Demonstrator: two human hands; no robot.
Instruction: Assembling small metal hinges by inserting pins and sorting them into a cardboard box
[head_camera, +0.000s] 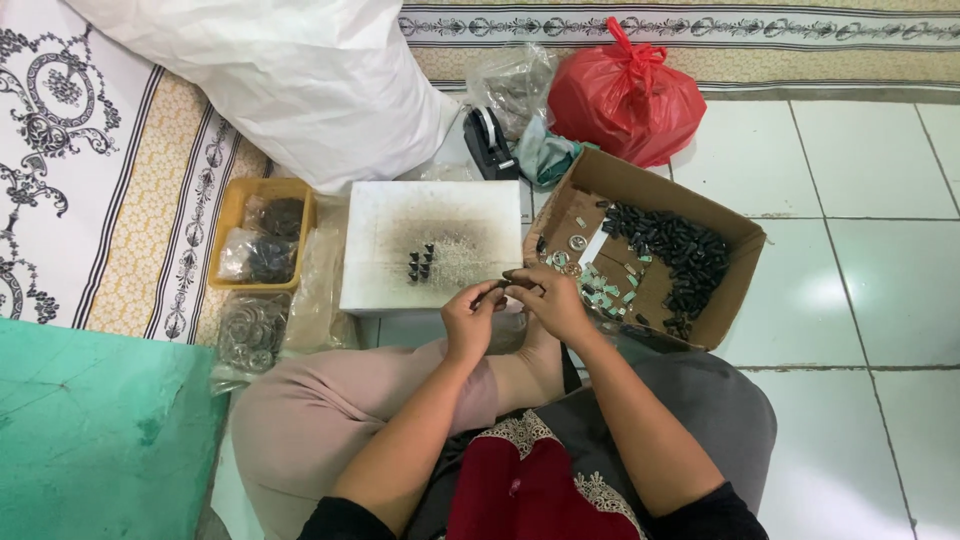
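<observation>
While a person sits on the white tiled floor (860, 300), one big white sack (290, 80) lies at the top left on a patterned mat (90, 190), and one green sheet (100, 430) fills the lower left corner. One red plastic bag (625, 95), knotted at the top, stands beside one open cardboard box (720, 225) that holds a heap of small black parts (675, 250), too many to count, and some small round metal pieces. One white square board (430, 245), sooty in the middle, lies in front of the knees and carries a cluster of about six black pieces (420, 263). One yellow tray (240, 205) to its left holds two clear bags of dark bits, and a third clear bag (250, 335) of metal rings lies just below it. One black tape dispenser (490, 140) stands behind the board. Left hand (470, 320) and right hand (555, 300) meet above the board's near edge, fingertips pinching one small dark piece (503, 286) between them.
</observation>
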